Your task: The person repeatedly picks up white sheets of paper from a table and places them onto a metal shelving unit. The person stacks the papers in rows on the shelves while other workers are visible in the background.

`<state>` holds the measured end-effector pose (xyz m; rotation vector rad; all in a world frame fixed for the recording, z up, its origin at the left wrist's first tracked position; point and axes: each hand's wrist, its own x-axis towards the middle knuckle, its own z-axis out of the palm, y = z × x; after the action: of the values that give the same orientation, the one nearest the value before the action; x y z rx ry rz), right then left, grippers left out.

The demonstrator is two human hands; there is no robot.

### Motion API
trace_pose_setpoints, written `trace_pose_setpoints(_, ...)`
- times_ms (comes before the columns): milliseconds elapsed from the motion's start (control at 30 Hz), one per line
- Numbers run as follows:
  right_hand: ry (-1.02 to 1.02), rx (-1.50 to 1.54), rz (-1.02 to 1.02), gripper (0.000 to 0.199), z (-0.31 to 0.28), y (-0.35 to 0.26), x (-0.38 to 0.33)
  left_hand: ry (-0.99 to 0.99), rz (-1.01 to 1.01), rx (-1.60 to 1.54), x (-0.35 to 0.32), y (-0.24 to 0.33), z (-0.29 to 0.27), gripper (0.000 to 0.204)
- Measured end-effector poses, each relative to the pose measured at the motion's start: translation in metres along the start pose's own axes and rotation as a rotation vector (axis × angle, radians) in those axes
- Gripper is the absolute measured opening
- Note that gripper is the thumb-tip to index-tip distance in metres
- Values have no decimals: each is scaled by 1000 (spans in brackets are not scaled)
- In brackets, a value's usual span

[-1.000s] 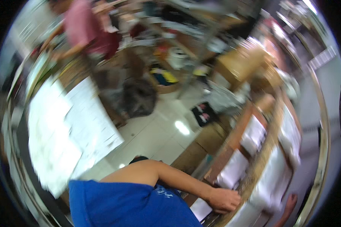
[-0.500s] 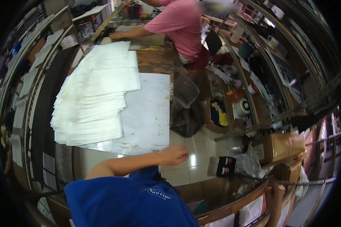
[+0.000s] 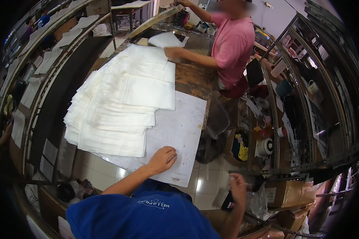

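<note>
Since the earlier frame, the left hand (image 3: pixel 162 158) has come to rest on the large white sheet (image 3: pixel 175 131) at lower centre of the counter (image 3: pixel 191 77), fingers loosely curled, holding nothing. Judged step: steadying the sheet beside the fanned stack of white bags (image 3: pixel 119 107); picking one up calls for a flat pinch. Right hand (image 3: pixel 238 186), lower right, is blurred; its grip cannot be told. A co-worker in pink (image 3: pixel 232 44) stands upper centre.

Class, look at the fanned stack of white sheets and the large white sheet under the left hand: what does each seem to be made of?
Fanned stack of white sheets: probably thin paper or film, matte, limp overlapping edges. Large white sheet: likely paper, flat, faintly printed, under the left hand.
</note>
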<state>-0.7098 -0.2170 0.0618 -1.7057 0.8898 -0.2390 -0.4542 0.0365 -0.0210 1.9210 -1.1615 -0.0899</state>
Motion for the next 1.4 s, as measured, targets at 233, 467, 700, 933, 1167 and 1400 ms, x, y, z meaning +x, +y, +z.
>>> trace_pose_setpoints(233,-9,175,115,18,14,49,-1,323,-26,156,52,-11,-33,18)
trace_pose_setpoints(467,142,163,190,18,-15,96,-22,350,-75,558,95,-42,-60,30)
trace_pose_setpoints(700,90,267,215,15,12,87,-29,-134,38,646,99,-77,-44,17)
trace_pose_setpoints(933,-127,226,187,19,66,74,-8,-94,116,759,100,-85,-30,5)
trace_pose_setpoints(1167,-310,196,-47,46,119,12,11,-209,171,462,62,-14,5,8)
trace_pose_setpoints(1400,-306,191,-20,47,123,25,-5,-312,163,131,4,50,47,12)
